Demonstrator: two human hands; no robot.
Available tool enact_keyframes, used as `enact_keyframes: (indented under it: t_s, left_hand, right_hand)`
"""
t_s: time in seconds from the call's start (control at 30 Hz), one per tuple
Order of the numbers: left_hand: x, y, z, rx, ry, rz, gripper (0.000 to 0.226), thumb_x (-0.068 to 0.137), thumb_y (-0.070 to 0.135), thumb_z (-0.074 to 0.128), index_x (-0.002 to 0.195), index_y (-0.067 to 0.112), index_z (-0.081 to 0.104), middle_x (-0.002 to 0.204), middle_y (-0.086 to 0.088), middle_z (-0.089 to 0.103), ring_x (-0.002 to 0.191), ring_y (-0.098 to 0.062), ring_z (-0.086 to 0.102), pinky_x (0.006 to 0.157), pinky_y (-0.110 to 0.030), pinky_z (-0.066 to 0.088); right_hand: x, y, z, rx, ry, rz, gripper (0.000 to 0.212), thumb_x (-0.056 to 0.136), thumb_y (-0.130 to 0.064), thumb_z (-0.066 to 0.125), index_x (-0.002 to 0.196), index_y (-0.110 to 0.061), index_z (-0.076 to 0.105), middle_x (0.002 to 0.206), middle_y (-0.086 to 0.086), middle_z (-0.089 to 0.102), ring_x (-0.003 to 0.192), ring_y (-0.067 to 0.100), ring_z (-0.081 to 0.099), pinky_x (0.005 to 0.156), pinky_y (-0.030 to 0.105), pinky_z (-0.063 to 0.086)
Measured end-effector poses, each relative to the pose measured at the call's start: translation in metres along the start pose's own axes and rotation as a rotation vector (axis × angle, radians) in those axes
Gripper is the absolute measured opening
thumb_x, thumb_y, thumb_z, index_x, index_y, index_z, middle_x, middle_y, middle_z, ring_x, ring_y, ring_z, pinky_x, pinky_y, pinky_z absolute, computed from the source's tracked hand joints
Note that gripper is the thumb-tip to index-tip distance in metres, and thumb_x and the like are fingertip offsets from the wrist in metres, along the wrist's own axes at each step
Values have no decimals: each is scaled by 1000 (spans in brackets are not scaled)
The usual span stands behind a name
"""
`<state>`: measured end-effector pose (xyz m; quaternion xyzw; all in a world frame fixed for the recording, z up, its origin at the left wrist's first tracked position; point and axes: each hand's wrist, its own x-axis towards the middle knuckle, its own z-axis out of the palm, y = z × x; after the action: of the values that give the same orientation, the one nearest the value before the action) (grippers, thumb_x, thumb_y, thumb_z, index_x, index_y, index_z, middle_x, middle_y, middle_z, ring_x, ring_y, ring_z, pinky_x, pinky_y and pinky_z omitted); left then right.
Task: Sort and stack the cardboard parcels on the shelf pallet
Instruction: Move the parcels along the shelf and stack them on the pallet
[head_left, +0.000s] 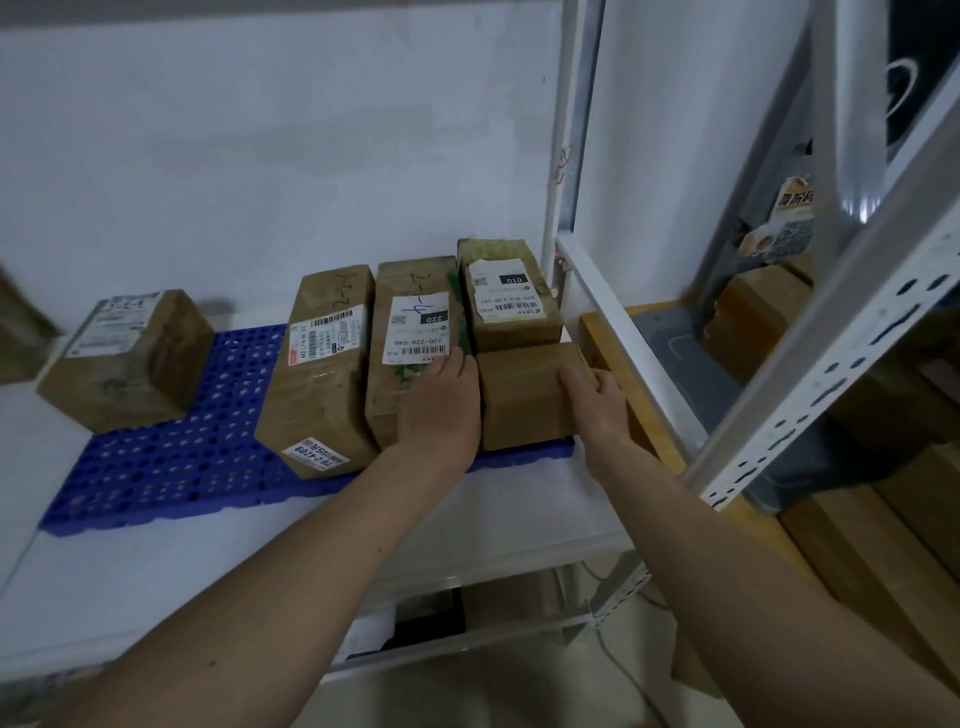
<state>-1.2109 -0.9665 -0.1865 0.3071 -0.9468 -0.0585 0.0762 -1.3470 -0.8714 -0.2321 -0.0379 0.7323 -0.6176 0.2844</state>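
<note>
Blue perforated plastic — the pallet (171, 467) — lies across the white shelf (519, 514) in the lower left and centre of the frame, and most of the sorting looks done. Four cardboard parcels sit packed together at the pallet's right end, in the middle of the frame: a long parcel (319, 374) with a barcode label, a second long parcel (410, 343) touching its right side, a shorter labelled parcel (511, 296) at the back right, and a plain small parcel (524, 400) in front of that one.

One squat parcel (130, 358) stands well apart at centre left, half on the pallet's back left corner and half off it. I judge this to be what is left: it has yet to join the row, and nothing is stacked on top of anything so far.

The left hand (441, 405) lies flat with fingers fairly straight in the seam between the second long parcel and the plain small parcel, pressing rather than gripping. The right hand (597, 400) rests against the small parcel's right side, fingers loosely bent over its top edge — it seems to be nudging the box snug, though how firmly it grips I cannot tell.
</note>
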Motion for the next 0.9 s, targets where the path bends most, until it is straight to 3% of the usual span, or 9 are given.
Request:
enact_keyframes:
  t_s: [0.37,0.47,0.73,0.9]
  left_hand:
    - [-2,-4,-2,27,-11,3,59,94,2,50,147,6,27,152,-11,30,138,-24,26,112,-31,25]
    - [0,-4,-5,41,-12,0,56,91,5,57,142,7,33,146,-9,36,132,-23,32,105,-29,31]
    - [1,-3,-11,46,-38,-15,59,92,5,58,144,8,31,150,-8,31,136,-23,28,110,-32,29]
    - [0,-2,-10,46,-29,-24,58,92,6,57,144,8,32,149,-8,34,135,-23,30,109,-33,30]
  right_hand:
    - [4,5,-2,24,-68,-23,52,88,-46,58,134,-26,44,107,-1,51,92,15,52,73,30,44]
    - [4,5,-1,16,-78,-16,51,89,-46,55,135,-26,42,101,-5,50,88,12,51,69,29,42]
    - [2,6,1,2,-90,-35,52,92,-45,53,137,-24,39,113,0,50,91,14,49,73,30,40]
    - [3,5,0,-19,-117,-34,54,93,-45,52,139,-23,37,118,2,50,103,19,50,80,33,40]
